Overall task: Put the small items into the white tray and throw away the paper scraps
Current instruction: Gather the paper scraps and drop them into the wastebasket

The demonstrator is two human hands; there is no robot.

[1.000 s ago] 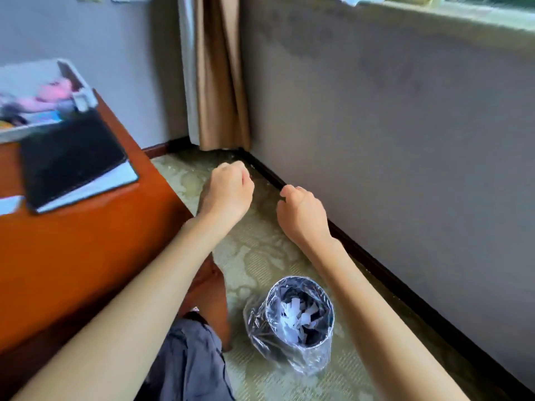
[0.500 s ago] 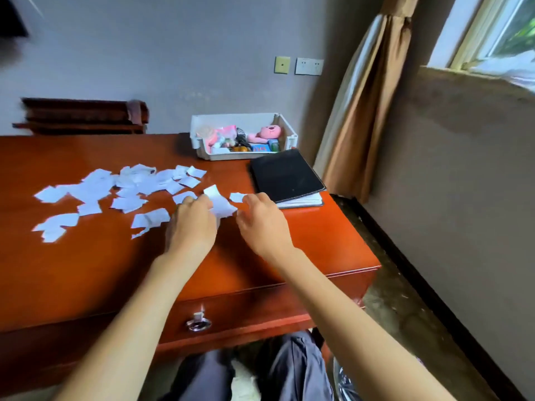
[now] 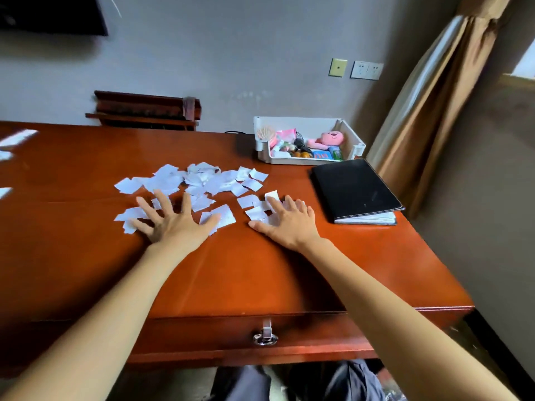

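Note:
Several white paper scraps lie scattered across the middle of the red-brown desk. My left hand rests flat on the near-left scraps with its fingers spread wide. My right hand lies flat on a small cluster of scraps to the right, fingers apart. Neither hand grips anything. The white tray stands at the back right of the desk and holds small items, among them a pink plush toy.
A black notebook lies at the desk's right edge, in front of the tray. A drawer with a metal pull faces me. A wooden rack stands behind the desk, a curtain on the right.
My view swung from the bin on the floor up to the desk. Both hands went from closed fists over the bin to lying flat and spread on the scraps.

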